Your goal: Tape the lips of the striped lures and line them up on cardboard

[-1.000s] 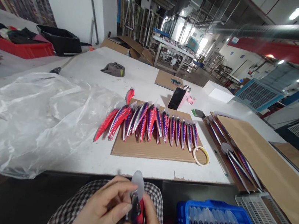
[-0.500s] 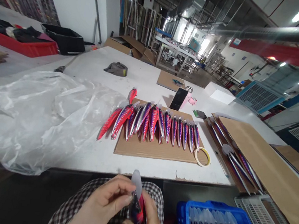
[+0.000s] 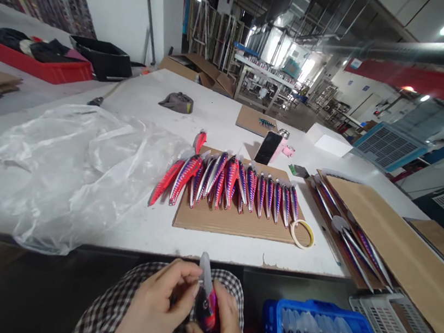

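Note:
Over my lap, my right hand (image 3: 222,326) is wrapped round a red and dark fishing lure (image 3: 208,308) whose clear diving lip (image 3: 206,272) points up and away. The thumb and fingertips of my left hand (image 3: 166,296) pinch at the lure's front end, close to the base of the lip. Whether a small part sits between those fingertips is too small to tell. Beyond my hands, several red, purple and silver lures (image 3: 230,181) lie side by side on a cardboard sheet (image 3: 230,225). A roll of tape (image 3: 301,234) rests at the sheet's right corner.
At lower right stands a blue basket (image 3: 338,309) holding several lures. A clear plastic bag (image 3: 81,169) spreads over the table's left side. Cardboard pieces (image 3: 393,240) with lures between them lie to the right. A phone (image 3: 268,147) leans against a pink bottle (image 3: 281,142).
The head view has shifted slightly, so the table scene sits a little to the right. The lure and its lip have tilted slightly in my hands; both hands keep their hold.

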